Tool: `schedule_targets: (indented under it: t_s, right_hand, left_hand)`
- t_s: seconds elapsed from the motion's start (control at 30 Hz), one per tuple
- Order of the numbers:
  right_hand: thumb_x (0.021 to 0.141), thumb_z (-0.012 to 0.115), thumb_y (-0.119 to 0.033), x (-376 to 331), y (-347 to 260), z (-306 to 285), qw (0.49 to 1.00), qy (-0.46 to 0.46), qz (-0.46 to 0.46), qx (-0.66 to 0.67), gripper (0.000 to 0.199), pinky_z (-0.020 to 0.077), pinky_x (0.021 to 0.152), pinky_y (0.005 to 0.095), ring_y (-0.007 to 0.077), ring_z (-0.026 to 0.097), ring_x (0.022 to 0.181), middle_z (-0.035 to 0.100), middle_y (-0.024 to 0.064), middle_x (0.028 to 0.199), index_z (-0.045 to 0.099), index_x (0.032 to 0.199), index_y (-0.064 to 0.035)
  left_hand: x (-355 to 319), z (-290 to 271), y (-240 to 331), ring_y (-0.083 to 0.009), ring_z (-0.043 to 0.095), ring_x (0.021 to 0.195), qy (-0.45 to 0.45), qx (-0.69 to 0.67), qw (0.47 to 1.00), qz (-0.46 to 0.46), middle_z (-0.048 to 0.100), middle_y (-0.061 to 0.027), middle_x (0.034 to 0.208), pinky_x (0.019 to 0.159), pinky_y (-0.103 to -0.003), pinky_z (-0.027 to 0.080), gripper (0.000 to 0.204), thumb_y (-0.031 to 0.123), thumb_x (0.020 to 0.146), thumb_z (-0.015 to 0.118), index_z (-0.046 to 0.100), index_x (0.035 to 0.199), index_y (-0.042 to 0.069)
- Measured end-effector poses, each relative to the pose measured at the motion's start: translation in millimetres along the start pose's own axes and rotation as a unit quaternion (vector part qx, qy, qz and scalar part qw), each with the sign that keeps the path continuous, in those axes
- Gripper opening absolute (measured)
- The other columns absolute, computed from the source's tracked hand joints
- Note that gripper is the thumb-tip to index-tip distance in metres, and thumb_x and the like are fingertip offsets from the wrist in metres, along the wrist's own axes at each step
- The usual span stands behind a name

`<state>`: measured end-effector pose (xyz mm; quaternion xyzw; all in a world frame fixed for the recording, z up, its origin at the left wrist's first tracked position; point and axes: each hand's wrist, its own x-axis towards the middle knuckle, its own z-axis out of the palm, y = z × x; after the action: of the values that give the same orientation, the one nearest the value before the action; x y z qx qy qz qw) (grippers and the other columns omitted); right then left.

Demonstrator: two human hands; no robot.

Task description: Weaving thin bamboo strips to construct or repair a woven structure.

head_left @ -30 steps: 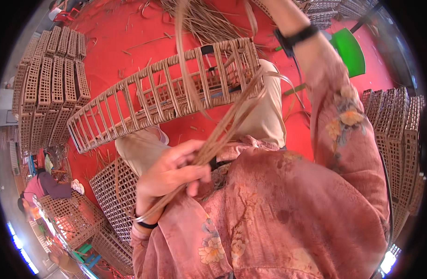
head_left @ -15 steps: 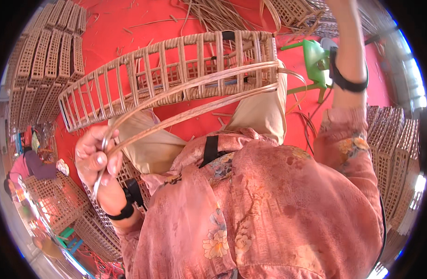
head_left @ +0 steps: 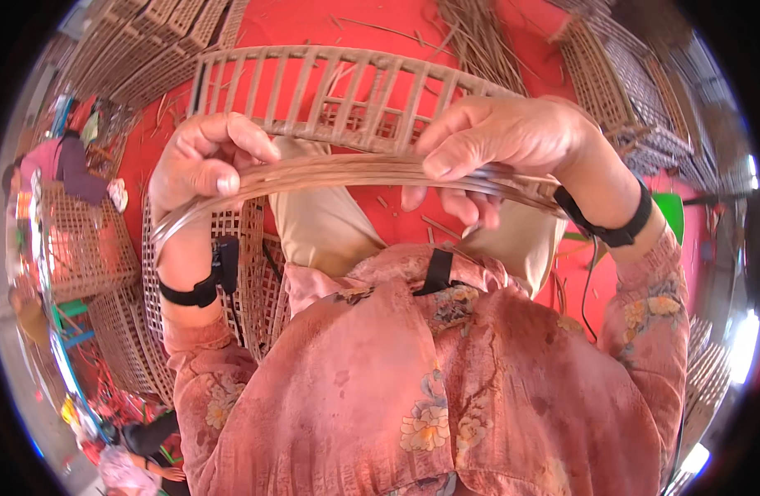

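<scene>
My left hand [head_left: 200, 162] and my right hand [head_left: 502, 140] both grip a bundle of thin brown cane strips [head_left: 347, 171], held level and slightly bowed in front of my chest. The strips run from my left fist across to my right fingers and past my right wrist. Just beyond the strips, over my knees, lies a long woven cane frame with upright slats [head_left: 330, 93]. Both wrists wear black bands.
Loose cane strips [head_left: 479, 41] lie on the red floor ahead. Stacked woven cane panels stand at the far left [head_left: 140, 50], the far right [head_left: 620, 74] and by my left side [head_left: 90, 256]. Other people sit at the left edge [head_left: 62, 161] and bottom left [head_left: 140, 463].
My right hand came down from high on the right to grip the strips near the middle. My left hand rose, and the bundle went from slanted to level.
</scene>
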<state>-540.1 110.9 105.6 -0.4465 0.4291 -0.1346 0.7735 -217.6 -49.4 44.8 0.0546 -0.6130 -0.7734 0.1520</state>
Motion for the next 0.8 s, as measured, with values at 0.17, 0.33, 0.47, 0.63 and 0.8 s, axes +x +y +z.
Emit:
schedule_targets:
  t_s: [0.17,0.33,0.47,0.63,0.8]
  right_hand:
    - [0.097,0.068,-0.024,6,-27,9,0.996,0.076,-0.025,0.05,0.033,0.0543,0.054,0.0221,0.0113,0.065,0.057,0.068,0.0061,0.072,0.069,0.113,0.0043]
    - [0.096,0.069,-0.019,18,-35,16,0.99,0.131,-0.017,0.054,0.023,0.0558,0.057,0.023,0.012,0.067,0.061,0.07,0.0064,0.077,0.069,0.104,0.0034]
    - [0.095,0.068,-0.012,39,-30,24,0.988,0.146,-0.003,0.054,0.018,0.0568,0.058,0.0217,0.0114,0.069,0.064,0.07,0.0068,0.079,0.067,0.1,0.0057]
    - [0.1,0.064,-0.027,36,-30,40,0.992,0.119,0.01,-0.029,0.032,0.0519,0.059,0.0203,0.0083,0.067,0.068,0.068,0.0011,0.08,0.069,0.112,0.0015]
    - [0.101,0.061,-0.027,-7,-33,55,0.982,0.159,0.031,-0.094,0.031,0.0352,0.048,0.0184,0.0025,0.052,0.055,0.057,-0.0039,0.067,0.073,0.102,0.0015]
  left_hand:
    - [-8,-2,-78,-0.0062,0.054,0.053,0.389,-0.233,0.891,0.032,0.064,-0.0022,0.076,0.05,-0.021,0.047,0.038,0.028,0.098,0.066,0.062,0.115,-0.005]
    - [-42,75,-123,-0.0122,0.065,0.09,0.131,-0.104,0.959,-0.227,0.069,-0.0077,0.107,0.075,-0.027,0.052,0.042,0.033,0.1,0.062,0.061,0.124,-0.002]
    - [-6,119,-100,-0.022,0.065,0.112,0.177,-0.205,0.957,0.102,0.066,-0.0114,0.123,0.094,-0.034,0.05,0.054,0.044,0.103,0.055,0.057,0.133,-0.001]
    - [31,107,-81,-0.029,0.063,0.115,0.301,-0.451,0.826,0.15,0.067,-0.0111,0.123,0.097,-0.044,0.05,0.045,0.041,0.108,0.042,0.059,0.129,0.005]
    - [3,51,-74,-0.0246,0.064,0.098,0.203,-0.483,0.8,0.293,0.067,-0.0039,0.092,0.093,-0.047,0.048,0.041,0.037,0.109,0.043,0.061,0.084,0.01]
